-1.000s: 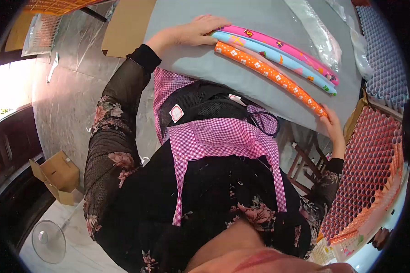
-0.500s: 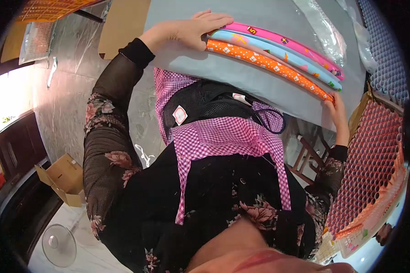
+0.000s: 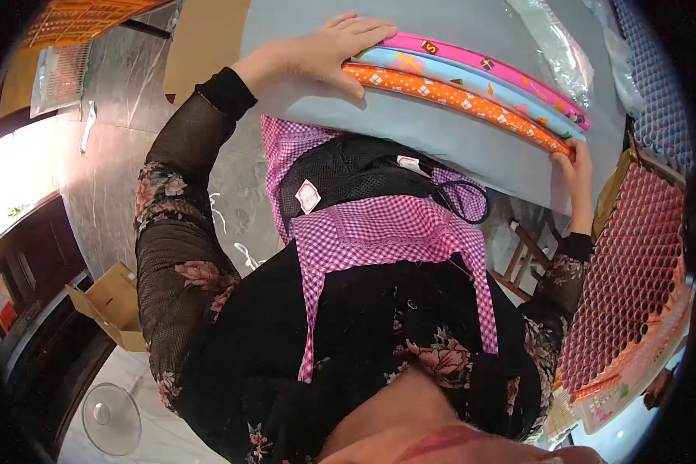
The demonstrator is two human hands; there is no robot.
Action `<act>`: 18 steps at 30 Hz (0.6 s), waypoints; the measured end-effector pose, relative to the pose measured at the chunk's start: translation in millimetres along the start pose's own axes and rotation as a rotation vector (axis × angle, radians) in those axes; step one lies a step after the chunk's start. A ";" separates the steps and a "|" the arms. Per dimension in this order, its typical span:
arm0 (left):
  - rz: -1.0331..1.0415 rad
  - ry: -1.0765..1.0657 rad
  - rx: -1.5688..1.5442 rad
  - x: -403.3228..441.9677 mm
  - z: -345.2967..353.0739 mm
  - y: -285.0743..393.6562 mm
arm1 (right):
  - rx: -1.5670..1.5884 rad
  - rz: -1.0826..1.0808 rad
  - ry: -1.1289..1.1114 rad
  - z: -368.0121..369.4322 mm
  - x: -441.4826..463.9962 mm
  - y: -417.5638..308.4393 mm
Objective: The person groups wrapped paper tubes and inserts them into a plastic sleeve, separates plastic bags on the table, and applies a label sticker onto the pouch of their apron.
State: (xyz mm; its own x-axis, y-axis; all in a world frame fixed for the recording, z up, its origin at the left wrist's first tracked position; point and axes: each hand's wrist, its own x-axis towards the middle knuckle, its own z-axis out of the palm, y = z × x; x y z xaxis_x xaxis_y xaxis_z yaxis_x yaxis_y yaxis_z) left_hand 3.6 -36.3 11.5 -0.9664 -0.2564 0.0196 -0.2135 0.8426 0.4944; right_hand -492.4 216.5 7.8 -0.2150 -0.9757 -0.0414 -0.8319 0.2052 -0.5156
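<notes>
Three long, slim patterned rolls lie side by side on the grey tabletop (image 3: 301, 104): a pink roll (image 3: 460, 52) farthest away, a light blue roll (image 3: 472, 79) in the middle and an orange roll with white marks (image 3: 441, 97) nearest me. My left hand (image 3: 329, 54) rests across their left ends, fingers stretched out and thumb spread toward the near side. At the other end, my right hand (image 3: 576, 166) has its fingers closed on the tip of the orange roll. What lies under my left palm is hidden.
Clear plastic wrapping (image 3: 557, 54) lies at the table's far right. Racks of many small tubes (image 3: 626, 286) stand to the right. An open cardboard box (image 3: 112, 305) and a fan (image 3: 110, 417) are on the floor at left; a wooden stool (image 3: 522, 259) is under the table.
The orange roll has shifted up against the light blue one, narrowing the gap. My right hand moved slightly away from me with its end. My left thumb has swung slightly toward me.
</notes>
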 end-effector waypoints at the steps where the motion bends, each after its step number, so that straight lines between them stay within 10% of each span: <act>1: 0.058 0.046 0.017 0.9 2.3 -2.3 | -0.083 -0.035 0.027 -1.3 -0.4 -4.8; 18: 0.013 0.058 0.091 3.6 5.8 16.9 | -0.388 -0.273 0.451 35.4 -21.6 -33.6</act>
State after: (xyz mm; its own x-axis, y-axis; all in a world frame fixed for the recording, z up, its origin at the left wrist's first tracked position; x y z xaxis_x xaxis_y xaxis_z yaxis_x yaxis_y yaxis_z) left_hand -4.3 -20.2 14.9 -0.9599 -0.2694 0.0771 -0.2152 0.8849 0.4131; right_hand -441.7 227.9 -4.2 -0.0931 -0.8863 0.4537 -0.9930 0.0494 -0.1071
